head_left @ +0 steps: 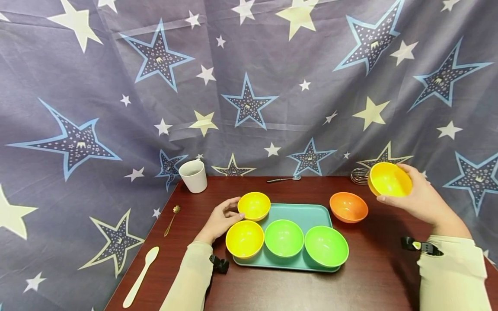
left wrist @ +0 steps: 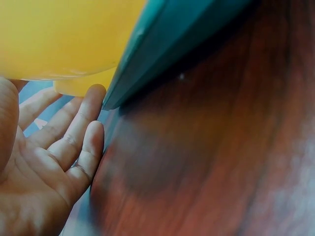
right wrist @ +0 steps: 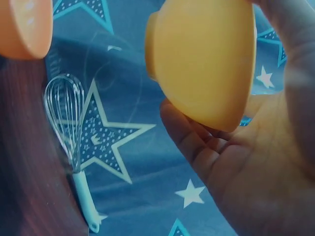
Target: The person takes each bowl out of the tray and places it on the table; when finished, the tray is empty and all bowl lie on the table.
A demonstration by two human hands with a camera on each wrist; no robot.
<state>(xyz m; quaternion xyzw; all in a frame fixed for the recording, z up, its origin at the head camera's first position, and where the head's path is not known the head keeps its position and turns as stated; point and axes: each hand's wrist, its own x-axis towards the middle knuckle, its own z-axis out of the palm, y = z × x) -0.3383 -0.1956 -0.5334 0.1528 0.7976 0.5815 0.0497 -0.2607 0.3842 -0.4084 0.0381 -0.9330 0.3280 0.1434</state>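
My right hand [head_left: 422, 198] holds a yellow bowl [head_left: 390, 179] up off the table at the right, its opening tilted toward me. In the right wrist view, fingers curve around that bowl's side. Left of the tray, my left hand [head_left: 222, 219] rests at the side of a small yellow bowl [head_left: 254, 206], fingers loosely bent and thumb near the rim. Another yellow bowl [head_left: 244, 239] sits just in front. Beside it on the teal tray [head_left: 299, 210] are a green bowl [head_left: 284, 238] and a second green bowl [head_left: 327, 246]. An orange bowl [head_left: 348, 207] stands right of the tray.
A white cup [head_left: 193, 176] stands at the back left. Below it lie a small gold spoon [head_left: 172, 220] and a cream spoon [head_left: 141, 277]. A dark-handled utensil [head_left: 284, 179] and a whisk [right wrist: 71, 132] lie along the back edge, before a star-patterned curtain [head_left: 249, 56].
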